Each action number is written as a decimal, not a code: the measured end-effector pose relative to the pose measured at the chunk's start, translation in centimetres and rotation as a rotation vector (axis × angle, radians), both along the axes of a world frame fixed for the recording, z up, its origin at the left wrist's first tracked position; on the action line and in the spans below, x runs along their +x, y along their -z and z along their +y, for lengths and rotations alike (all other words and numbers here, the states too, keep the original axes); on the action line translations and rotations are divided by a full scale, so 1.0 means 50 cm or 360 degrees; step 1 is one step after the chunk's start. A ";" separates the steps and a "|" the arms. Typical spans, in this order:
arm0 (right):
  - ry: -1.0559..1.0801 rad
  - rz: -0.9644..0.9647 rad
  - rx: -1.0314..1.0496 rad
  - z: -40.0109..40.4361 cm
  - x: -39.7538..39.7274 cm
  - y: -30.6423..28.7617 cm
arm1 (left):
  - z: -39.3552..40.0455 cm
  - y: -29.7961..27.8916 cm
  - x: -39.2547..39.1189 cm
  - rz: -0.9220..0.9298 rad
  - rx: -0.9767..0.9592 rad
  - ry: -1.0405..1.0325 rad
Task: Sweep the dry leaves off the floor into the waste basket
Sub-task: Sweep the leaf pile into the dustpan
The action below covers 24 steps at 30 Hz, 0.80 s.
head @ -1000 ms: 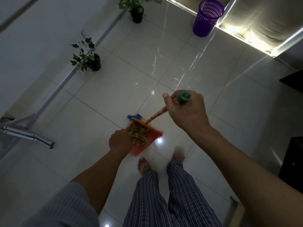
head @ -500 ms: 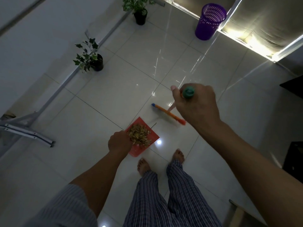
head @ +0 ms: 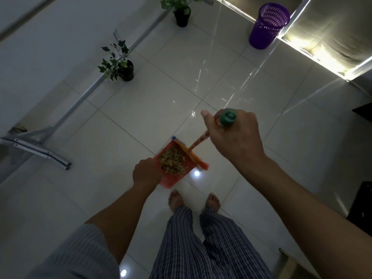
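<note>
The left hand is clenched on the near-left edge of the red dustpan, its fingers hidden behind the knuckles; the dustpan carries a heap of dry leaves in its middle; the right hand, above and to the right of the dustpan, is wrapped tight round the top of the broom, whose green cap shows above the fist; the orange handle slants down from that fist to the broom's head, which lies along the dustpan's far-right edge, touching or just over it, which I cannot tell because the head is blurred; the purple waste basket stands upright well beyond the dustpan, far up and to its right, beside a lit strip along the wall; two potted plants stand to the far left of the dustpan, one nearer, one farther; two bare feet stand on the glossy tiled floor just this side of the dustpan.
</note>
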State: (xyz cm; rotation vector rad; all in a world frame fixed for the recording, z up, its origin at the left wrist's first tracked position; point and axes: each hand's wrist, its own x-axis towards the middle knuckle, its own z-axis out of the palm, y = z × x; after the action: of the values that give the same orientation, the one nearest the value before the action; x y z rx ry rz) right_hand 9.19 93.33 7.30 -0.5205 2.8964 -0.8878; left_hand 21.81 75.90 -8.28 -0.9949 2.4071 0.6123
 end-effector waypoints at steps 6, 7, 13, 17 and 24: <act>-0.0128 0.0107 -0.0223 -0.009 -0.027 -0.066 | 0.003 -0.037 0.057 -0.0030 0.0012 -0.0213; -0.0164 0.0137 -0.0231 -0.012 -0.023 -0.070 | 0.005 -0.043 0.069 -0.0029 0.0007 -0.0248; -0.0328 0.0099 -0.0158 -0.033 0.019 -0.023 | 0.019 -0.045 0.127 -0.0057 -0.0094 -0.0366; -0.0398 0.0075 -0.0088 -0.043 0.048 0.023 | 0.014 -0.032 0.147 -0.0162 -0.0115 -0.0347; -0.0524 -0.0137 0.0058 -0.085 0.092 0.046 | -0.031 0.010 0.177 -0.0181 -0.0093 -0.0343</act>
State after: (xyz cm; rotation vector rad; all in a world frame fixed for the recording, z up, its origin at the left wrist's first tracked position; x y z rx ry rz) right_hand 13.81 89.08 4.99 -0.8977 2.6356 -0.7840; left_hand 30.66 74.34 -8.77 -1.2901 2.2477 0.5452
